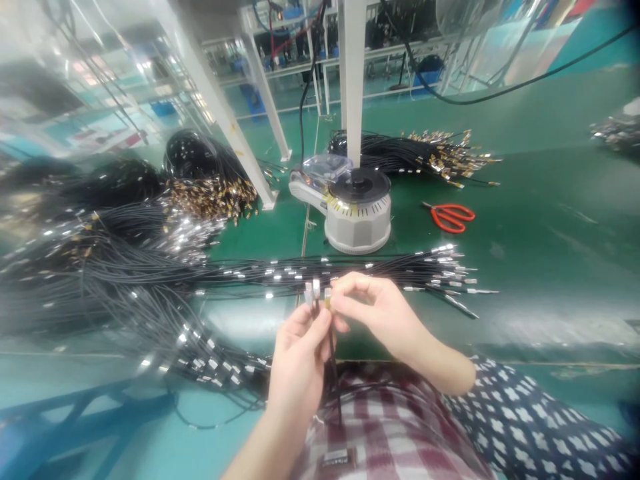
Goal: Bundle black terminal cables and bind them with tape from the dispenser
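My left hand (303, 353) is closed around several thin black cables (334, 373), whose ends stick up above its thumb. Silvery connector tips (313, 291) show at the top of that grip, and beside them is a gold-coloured end (328, 299). My right hand (377, 310) pinches at this gold-coloured end with thumb and forefinger, its other fingers curled. Just beyond both hands a long bundle of black cables (240, 272) lies across the green table (540, 247), its metal ends fanned out to the right.
A white round tape dispenser (357, 217) stands behind the bundle. Orange-handled scissors (453, 217) lie to its right. Another cable bundle (420, 157) with gold ends is farther back. Heaped cables (210, 193) cover the left side. White posts (353, 87) rise from the table.
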`<move>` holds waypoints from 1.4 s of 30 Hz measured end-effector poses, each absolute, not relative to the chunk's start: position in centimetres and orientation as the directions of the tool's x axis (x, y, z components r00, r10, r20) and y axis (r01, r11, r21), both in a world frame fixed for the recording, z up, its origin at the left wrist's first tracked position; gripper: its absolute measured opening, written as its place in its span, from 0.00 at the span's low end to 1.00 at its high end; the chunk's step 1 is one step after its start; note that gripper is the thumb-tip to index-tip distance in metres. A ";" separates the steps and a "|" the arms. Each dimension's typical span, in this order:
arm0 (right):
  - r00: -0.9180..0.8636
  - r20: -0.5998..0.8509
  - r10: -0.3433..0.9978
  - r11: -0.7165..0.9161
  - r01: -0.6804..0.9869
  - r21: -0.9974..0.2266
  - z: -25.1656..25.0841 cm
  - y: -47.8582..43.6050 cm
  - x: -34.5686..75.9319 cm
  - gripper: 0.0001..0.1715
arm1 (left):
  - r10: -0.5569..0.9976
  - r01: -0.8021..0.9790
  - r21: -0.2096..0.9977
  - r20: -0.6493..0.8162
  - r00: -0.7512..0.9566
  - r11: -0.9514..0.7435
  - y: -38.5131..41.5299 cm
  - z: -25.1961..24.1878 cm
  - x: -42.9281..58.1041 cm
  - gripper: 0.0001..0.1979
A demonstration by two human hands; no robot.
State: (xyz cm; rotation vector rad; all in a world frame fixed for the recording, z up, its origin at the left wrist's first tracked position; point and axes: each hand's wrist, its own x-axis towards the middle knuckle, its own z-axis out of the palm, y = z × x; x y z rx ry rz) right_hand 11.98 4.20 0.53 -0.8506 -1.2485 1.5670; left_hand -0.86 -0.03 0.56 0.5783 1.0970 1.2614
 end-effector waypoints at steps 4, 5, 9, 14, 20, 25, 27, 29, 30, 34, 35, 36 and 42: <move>-0.254 0.100 0.962 0.056 -0.175 -0.983 0.2 4.1 11.8 0.08 | 0.949 -0.453 0.852 -0.313 -0.038 0.263 0.1 0.5 -0.9 0.07; -0.236 0.107 0.966 0.070 -0.160 -0.985 0.2 3.9 11.8 0.08 | 0.948 -0.456 0.850 -0.315 -0.036 0.265 0.1 0.6 -0.9 0.07; -0.188 0.191 0.963 0.172 -0.112 -0.979 0.7 3.5 11.9 0.07 | 0.941 -0.438 0.857 -0.332 -0.062 0.273 0.2 1.0 -1.1 0.09; -0.317 0.058 0.947 -0.004 -0.191 -0.982 1.2 4.0 12.5 0.08 | 0.951 -0.418 0.871 -0.305 -0.044 0.260 0.0 1.0 -1.3 0.09; -0.540 -0.085 0.837 -0.286 -0.300 -0.910 1.1 4.8 13.1 0.10 | 0.951 -0.433 0.853 -0.305 0.041 0.292 0.0 1.0 -1.2 0.08; -0.631 -0.102 0.769 -0.381 -0.324 -0.866 0.4 5.3 13.4 0.10 | 0.916 -0.494 0.772 -0.324 0.237 0.401 0.3 0.5 -1.5 0.08; -0.613 -0.088 0.785 -0.321 -0.283 -0.904 0.2 5.5 13.5 0.09 | 0.907 -0.481 0.770 -0.331 0.262 0.420 0.4 0.2 -1.6 0.08; -0.513 -0.050 0.857 -0.189 -0.223 -0.956 0.1 5.8 13.9 0.10 | 0.915 -0.465 0.788 -0.338 0.219 0.402 0.5 0.1 -1.8 0.09; -0.432 -0.015 0.902 -0.110 -0.197 -0.974 0.1 6.0 14.2 0.10 | 0.924 -0.455 0.805 -0.339 0.176 0.381 0.6 0.2 -1.9 0.08; -0.155 0.139 0.978 0.112 -0.173 -0.979 0.9 6.2 15.8 0.10 | 0.954 -0.419 0.872 -0.296 -0.037 0.255 0.9 0.8 -2.0 0.10; -0.147 0.164 0.976 0.134 -0.190 -0.973 1.2 6.1 16.2 0.11 | 0.958 -0.414 0.881 -0.280 -0.068 0.228 1.0 1.0 -2.0 0.11; -0.162 0.181 0.970 0.147 -0.203 -0.968 1.6 5.9 16.4 0.11 | 0.960 -0.412 0.887 -0.266 -0.088 0.208 1.0 1.2 -1.9 0.11; -0.342 0.199 0.918 0.181 -0.084 -0.980 3.3 4.4 15.6 0.13 | 0.969 -0.386 0.897 -0.245 -0.024 0.217 0.8 1.4 -1.3 0.12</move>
